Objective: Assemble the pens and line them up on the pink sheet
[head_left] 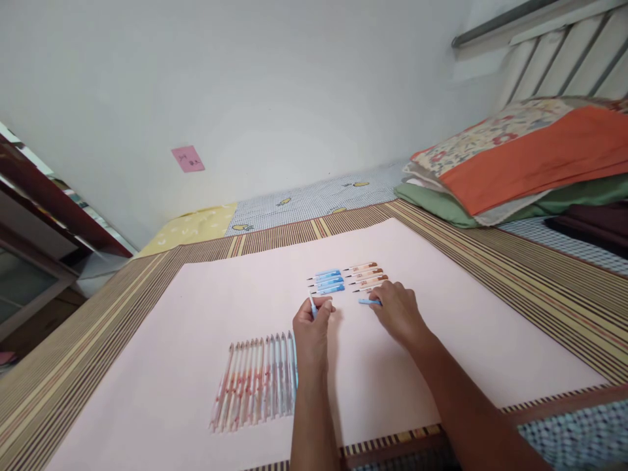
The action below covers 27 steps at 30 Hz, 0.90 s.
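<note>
Pens (336, 288): smooth plastic. Sheet (161, 340): matt, paper-like. Mat (110, 314): woven-looking. Bedding (540, 169): cloth. Wall (275, 85): smooth, matt.

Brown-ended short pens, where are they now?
Head view: the brown-ended pens lie on the pale sheet, right of centre, just right of the blue pens and beside the right hand.

Home bedroom, striped bed mat (515, 281), stacked bedding (534, 160)

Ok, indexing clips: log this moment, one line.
left hand: holding slim white-blue pen; right hand: holding slender blue piece; beneath: pale pink sheet
</note>
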### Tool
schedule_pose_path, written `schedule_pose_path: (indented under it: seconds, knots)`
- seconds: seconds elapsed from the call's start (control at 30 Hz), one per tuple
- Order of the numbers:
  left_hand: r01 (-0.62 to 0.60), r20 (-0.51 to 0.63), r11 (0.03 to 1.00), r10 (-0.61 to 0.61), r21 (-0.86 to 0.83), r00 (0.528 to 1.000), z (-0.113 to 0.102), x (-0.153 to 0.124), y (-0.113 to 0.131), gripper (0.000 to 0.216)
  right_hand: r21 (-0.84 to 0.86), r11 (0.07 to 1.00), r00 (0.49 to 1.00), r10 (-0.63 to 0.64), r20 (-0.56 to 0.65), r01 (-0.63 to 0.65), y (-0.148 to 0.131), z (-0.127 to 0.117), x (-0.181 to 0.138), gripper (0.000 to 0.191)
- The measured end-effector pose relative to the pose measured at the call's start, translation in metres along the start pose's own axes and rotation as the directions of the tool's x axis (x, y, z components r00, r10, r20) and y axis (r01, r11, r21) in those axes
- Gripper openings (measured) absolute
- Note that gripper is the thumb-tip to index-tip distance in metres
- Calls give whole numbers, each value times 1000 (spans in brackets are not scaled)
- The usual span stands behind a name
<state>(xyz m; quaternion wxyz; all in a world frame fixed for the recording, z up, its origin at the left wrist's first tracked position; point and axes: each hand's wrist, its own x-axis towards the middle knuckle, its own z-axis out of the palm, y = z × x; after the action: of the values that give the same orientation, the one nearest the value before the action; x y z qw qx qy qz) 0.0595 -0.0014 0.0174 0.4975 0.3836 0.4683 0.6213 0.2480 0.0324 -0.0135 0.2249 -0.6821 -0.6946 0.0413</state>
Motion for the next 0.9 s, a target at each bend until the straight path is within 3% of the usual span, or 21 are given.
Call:
schedule_pose_path:
  seconds: [0.1,0.2,0.23,0.3,0.43,0.7,0.8,0.9]
  knots:
    - [21,-4,1000,-21,1,1000,-1,1,-2,26,381,924,1000,-26,14,19,-7,-2,-2,6]
    - [33,-17,999,-32,22,999,-4,4,-5,27,815,577,995,-31,95,-60,-26,-2,-6,17]
    - [22,-24,999,-21,43,999,-6,6,-5,27,878,470,992,-36,121,-90,-34,-2,-8,21]
    - [-19,-38,994,23,104,999,-12,8,-6,27,926,362,985,-89,148,-107,-48,-1,-10,24]
    - [-84,-82,975,103,206,991,-24,12,-1,32,932,350,981,-130,146,-92,-55,0,-11,24]
    - [-88,-154,967,127,240,980,-39,15,6,36,961,232,988,64,141,-152,-26,-3,-2,29]
    - [-78,-152,963,120,256,981,-38,15,6,35,944,266,979,106,174,-197,-20,4,-1,29]
    - [-62,-129,960,100,273,987,-35,14,5,33,904,375,979,76,189,-204,-25,13,-4,24]
